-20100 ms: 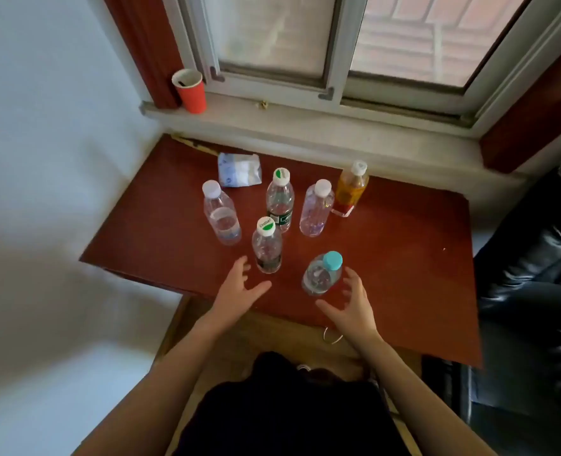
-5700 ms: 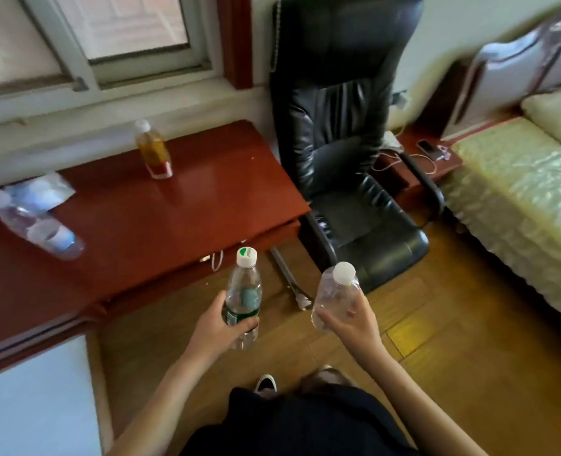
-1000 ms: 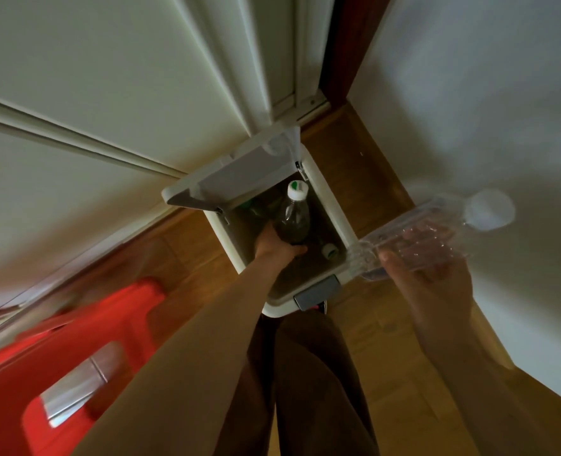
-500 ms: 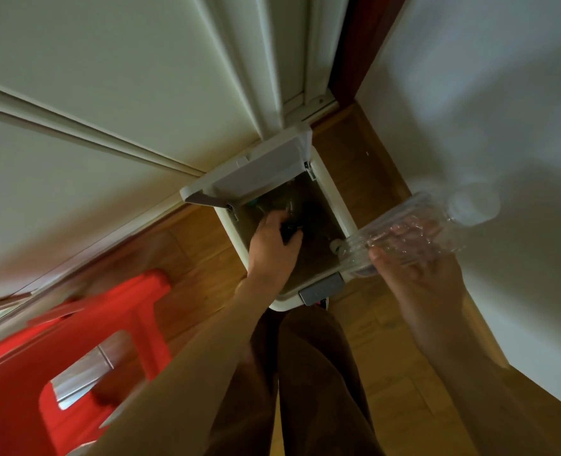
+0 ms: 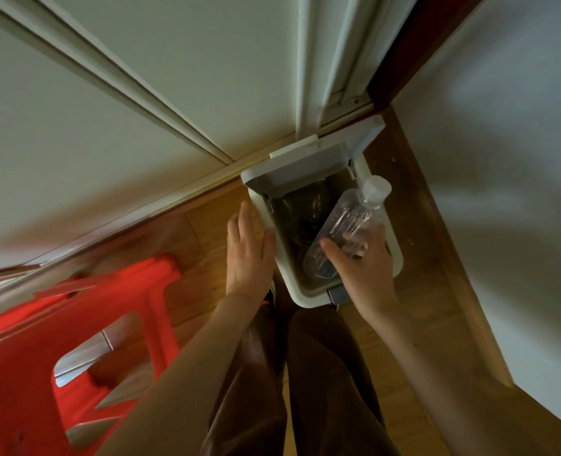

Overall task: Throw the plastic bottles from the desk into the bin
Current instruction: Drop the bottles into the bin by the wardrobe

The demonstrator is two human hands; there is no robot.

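A white pedal bin (image 5: 288, 278) stands on the wood floor in a corner, its lid (image 5: 308, 162) raised against the door. My right hand (image 5: 363, 268) grips a clear plastic bottle with a white cap (image 5: 348, 225), tilted over the bin's opening with its base low inside the rim. My left hand (image 5: 246, 251) is empty, fingers straight and flat, just outside the bin's left rim. Dark shapes of other bottles lie deep in the bin (image 5: 305, 218), hard to make out.
A red plastic stool (image 5: 75, 340) stands close on the left. White door panels (image 5: 173, 93) rise behind the bin and a white wall (image 5: 503, 159) closes in on the right. My legs in brown trousers (image 5: 289, 373) are right in front of the bin.
My left hand came out of the bin without the green-capped bottle, which stayed inside. My right hand swung the clear bottle from the right to over the bin's opening.
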